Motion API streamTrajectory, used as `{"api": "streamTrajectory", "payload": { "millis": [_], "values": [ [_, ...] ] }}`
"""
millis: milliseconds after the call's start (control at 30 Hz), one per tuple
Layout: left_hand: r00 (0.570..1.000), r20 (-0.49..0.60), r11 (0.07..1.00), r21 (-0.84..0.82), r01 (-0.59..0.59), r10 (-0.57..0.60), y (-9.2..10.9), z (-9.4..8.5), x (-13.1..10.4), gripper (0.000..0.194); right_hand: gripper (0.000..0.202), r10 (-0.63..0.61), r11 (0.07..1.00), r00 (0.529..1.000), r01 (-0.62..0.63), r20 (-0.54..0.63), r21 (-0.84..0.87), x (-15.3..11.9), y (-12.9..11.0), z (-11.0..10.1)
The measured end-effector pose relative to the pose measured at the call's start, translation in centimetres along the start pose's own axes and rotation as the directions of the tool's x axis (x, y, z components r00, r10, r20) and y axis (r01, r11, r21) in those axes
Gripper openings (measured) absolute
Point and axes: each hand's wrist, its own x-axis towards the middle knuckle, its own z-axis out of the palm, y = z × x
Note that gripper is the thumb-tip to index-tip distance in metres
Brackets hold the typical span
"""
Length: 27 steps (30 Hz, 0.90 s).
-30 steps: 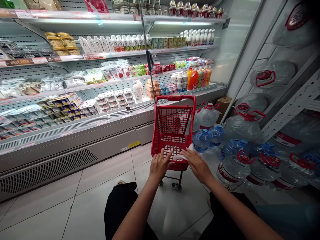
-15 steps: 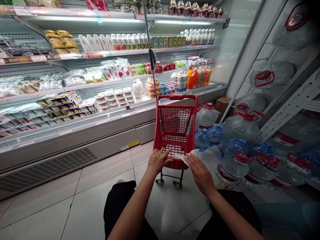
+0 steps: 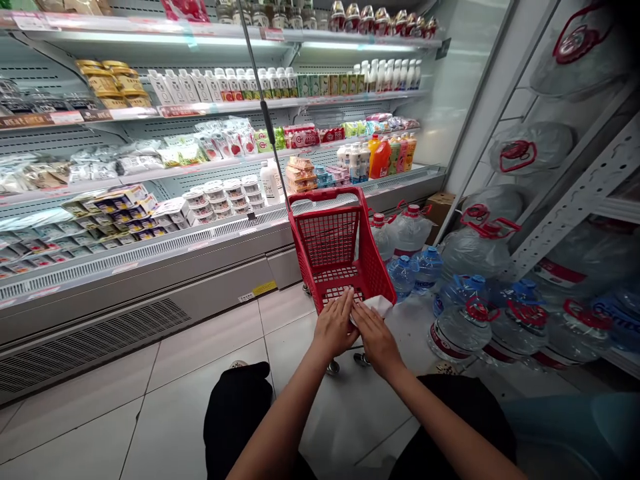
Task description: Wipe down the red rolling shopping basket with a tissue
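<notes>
A small red shopping cart [image 3: 327, 240] with mesh walls and a thin upright pole stands before me, turned at an angle. At its near edge, my left hand [image 3: 336, 325] lies with fingers stretched out, holding nothing visible. Right beside it, fingertips close together, my right hand [image 3: 375, 337] presses a white cloth or tissue [image 3: 379, 305] against the cart's near rim. Part of the cloth is hidden beneath the right fingers. Both hands cover some of the rim.
Behind the cart runs a refrigerated display [image 3: 200, 267] stocked with cartons, tubs and bottles. Large water bottles [image 3: 457, 333] crowd the floor at the right. A cardboard box [image 3: 441, 210] sits behind them. My knees flank the tiled floor [image 3: 200, 413].
The cart has swung round and its handle has shifted left. My left hand has moved right, next to my right hand, which has shifted slightly left with the cloth.
</notes>
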Motion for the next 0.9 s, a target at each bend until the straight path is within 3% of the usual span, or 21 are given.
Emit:
{"api": "streamTrajectory", "payload": {
  "millis": [100,233,367,467,667,767,900],
  "values": [
    [0.99,0.042,0.99,0.035,-0.133,0.132,-2.2,-1.6,0.0,0.093,0.073,-0.07,0.998,0.996,0.069,0.05,0.008,0.3,0.9,-0.4],
    [0.996,0.061,0.988,0.134,-0.078,0.071,-5.3,-3.1,0.3,0.073,0.068,-0.013,0.999,0.997,0.016,0.082,-0.03,0.2,5.4,-2.6],
    [0.999,0.036,0.991,0.131,-0.035,0.031,-5.4,-2.5,0.7,0.065,0.059,0.084,0.994,0.996,-0.084,0.007,-0.069,0.5,8.2,-3.3],
    [1.0,-0.005,0.995,0.1,0.017,-0.017,-4.0,-1.5,0.9,0.064,0.061,0.075,0.995,0.997,-0.077,-0.026,-0.068,0.8,6.4,-1.9],
    [0.998,-0.017,0.995,0.078,0.066,-0.065,-2.6,-0.9,0.8,0.062,0.065,-0.071,0.995,0.996,0.066,-0.058,-0.072,0.3,-0.6,1.8],
    [0.999,-0.017,0.996,0.077,0.052,-0.051,-2.7,-1.1,0.3,0.062,0.069,-0.131,0.988,0.991,0.129,-0.016,-0.082,-0.1,-1.0,1.3],
    [0.998,-0.016,0.996,0.069,0.055,-0.054,-2.5,-1.3,-0.2,0.06,0.075,-0.202,0.974,0.977,0.207,0.064,-0.092,0.2,0.9,-0.5]
  ]
}}
